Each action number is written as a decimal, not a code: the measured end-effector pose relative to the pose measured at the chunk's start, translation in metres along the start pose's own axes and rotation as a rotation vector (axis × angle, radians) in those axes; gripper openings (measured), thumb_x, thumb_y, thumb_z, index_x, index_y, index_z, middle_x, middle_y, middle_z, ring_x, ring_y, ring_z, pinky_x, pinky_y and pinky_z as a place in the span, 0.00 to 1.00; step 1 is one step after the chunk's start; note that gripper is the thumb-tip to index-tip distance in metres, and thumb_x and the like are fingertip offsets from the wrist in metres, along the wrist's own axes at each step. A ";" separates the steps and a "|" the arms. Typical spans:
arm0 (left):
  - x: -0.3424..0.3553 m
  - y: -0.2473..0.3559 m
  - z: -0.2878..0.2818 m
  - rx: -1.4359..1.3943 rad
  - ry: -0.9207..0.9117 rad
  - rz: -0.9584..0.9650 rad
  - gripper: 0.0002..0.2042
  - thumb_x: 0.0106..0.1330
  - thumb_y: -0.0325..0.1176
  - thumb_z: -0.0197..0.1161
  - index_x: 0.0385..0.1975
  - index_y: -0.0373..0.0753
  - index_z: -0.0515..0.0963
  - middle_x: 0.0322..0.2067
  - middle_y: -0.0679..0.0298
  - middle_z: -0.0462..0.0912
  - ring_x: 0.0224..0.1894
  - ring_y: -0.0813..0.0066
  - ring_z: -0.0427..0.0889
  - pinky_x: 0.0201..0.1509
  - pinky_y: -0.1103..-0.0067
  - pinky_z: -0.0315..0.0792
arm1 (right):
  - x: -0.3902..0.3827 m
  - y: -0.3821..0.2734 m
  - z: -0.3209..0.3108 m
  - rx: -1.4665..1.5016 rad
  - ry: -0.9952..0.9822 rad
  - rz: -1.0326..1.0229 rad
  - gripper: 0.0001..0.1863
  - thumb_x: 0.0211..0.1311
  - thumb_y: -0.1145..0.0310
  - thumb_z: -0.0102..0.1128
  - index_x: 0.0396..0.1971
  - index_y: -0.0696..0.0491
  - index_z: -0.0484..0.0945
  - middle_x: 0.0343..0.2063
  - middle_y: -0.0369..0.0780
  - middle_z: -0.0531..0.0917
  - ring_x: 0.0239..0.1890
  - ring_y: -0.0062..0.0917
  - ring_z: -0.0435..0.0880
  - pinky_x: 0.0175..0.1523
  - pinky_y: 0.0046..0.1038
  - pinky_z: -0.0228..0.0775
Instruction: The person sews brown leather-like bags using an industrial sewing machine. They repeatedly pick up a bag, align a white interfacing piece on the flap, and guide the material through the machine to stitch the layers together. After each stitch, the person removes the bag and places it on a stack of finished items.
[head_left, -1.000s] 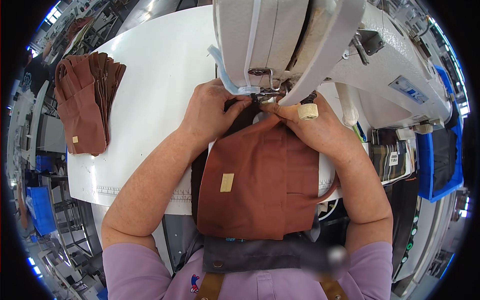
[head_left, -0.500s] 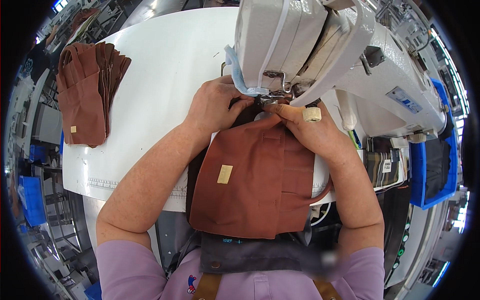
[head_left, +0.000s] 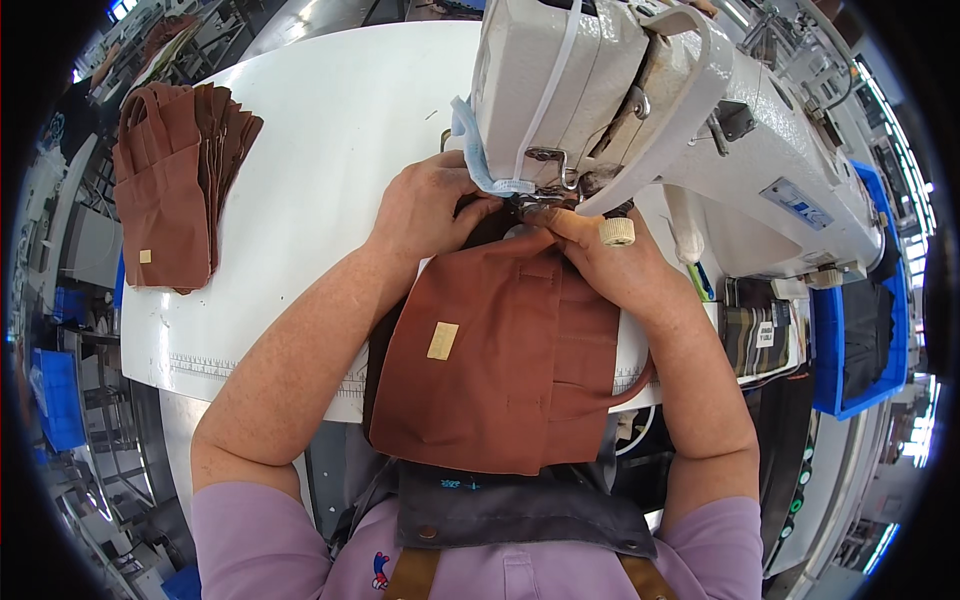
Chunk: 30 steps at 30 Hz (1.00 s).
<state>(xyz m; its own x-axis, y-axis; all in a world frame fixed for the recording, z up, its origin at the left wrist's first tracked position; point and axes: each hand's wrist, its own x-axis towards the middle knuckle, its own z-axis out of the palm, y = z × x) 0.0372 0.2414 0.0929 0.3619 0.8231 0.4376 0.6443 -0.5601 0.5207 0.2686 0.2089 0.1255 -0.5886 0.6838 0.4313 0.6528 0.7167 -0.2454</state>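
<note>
A brown fabric piece (head_left: 480, 370) with a small yellow tag and a strap loop hangs from the needle area of a white sewing machine (head_left: 560, 90) over the table's front edge. My left hand (head_left: 425, 205) pinches the fabric's upper edge at the left of the presser foot. On the other side, my right hand (head_left: 610, 255) presses and grips the same edge, its fingers close under the machine head. A dark layer shows beneath the brown one. The fingertips of both hands are partly hidden by the machine and a light blue strip (head_left: 475, 150) hanging from it.
A stack of similar brown pieces (head_left: 165, 190) lies at the left of the white table (head_left: 310, 130). Folded striped fabric (head_left: 755, 330) sits at the right, beside a blue bin (head_left: 860, 400) with dark cloth. A printed ruler scale (head_left: 210, 365) runs along the front edge.
The view has shifted slightly. Both hands stay at the needle area with the brown fabric, and its lower part sits a little further left.
</note>
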 end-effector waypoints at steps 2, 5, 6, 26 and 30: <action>0.000 -0.001 -0.001 0.003 -0.003 -0.002 0.06 0.57 0.34 0.72 0.34 0.45 0.89 0.37 0.65 0.85 0.39 0.59 0.85 0.43 0.66 0.79 | 0.000 -0.001 0.000 -0.001 -0.007 0.011 0.14 0.54 0.73 0.65 0.42 0.47 0.86 0.31 0.41 0.83 0.34 0.36 0.85 0.36 0.35 0.77; 0.000 -0.002 -0.001 0.008 -0.008 -0.004 0.07 0.57 0.35 0.72 0.34 0.46 0.89 0.37 0.65 0.85 0.39 0.59 0.85 0.43 0.66 0.79 | 0.001 -0.003 -0.001 0.013 -0.034 0.036 0.15 0.55 0.75 0.64 0.44 0.48 0.86 0.32 0.43 0.85 0.36 0.39 0.85 0.40 0.36 0.78; 0.000 -0.003 -0.001 0.009 -0.009 -0.005 0.07 0.57 0.35 0.73 0.34 0.46 0.89 0.37 0.65 0.85 0.39 0.59 0.85 0.43 0.66 0.79 | 0.002 -0.005 -0.004 0.019 -0.057 0.054 0.16 0.57 0.76 0.64 0.46 0.49 0.85 0.34 0.44 0.86 0.38 0.40 0.86 0.43 0.37 0.78; 0.002 0.070 -0.123 -0.118 -0.441 -0.161 0.20 0.70 0.46 0.61 0.49 0.34 0.81 0.51 0.56 0.84 0.56 0.62 0.81 0.64 0.69 0.69 | -0.006 -0.035 0.006 0.147 -0.127 0.277 0.12 0.65 0.69 0.61 0.42 0.59 0.84 0.33 0.48 0.82 0.37 0.46 0.83 0.46 0.42 0.75; -0.028 0.090 -0.069 0.472 -0.308 0.275 0.24 0.58 0.40 0.66 0.54 0.37 0.78 0.57 0.57 0.79 0.64 0.59 0.73 0.74 0.59 0.55 | -0.011 -0.042 0.002 0.137 -0.111 0.236 0.14 0.60 0.67 0.63 0.39 0.62 0.85 0.28 0.51 0.85 0.35 0.44 0.87 0.42 0.41 0.79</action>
<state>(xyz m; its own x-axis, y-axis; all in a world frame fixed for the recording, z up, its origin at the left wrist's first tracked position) 0.0385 0.1611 0.1780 0.6889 0.6836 0.2411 0.7029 -0.7113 0.0083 0.2469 0.1719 0.1295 -0.4817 0.8393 0.2521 0.7119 0.5426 -0.4458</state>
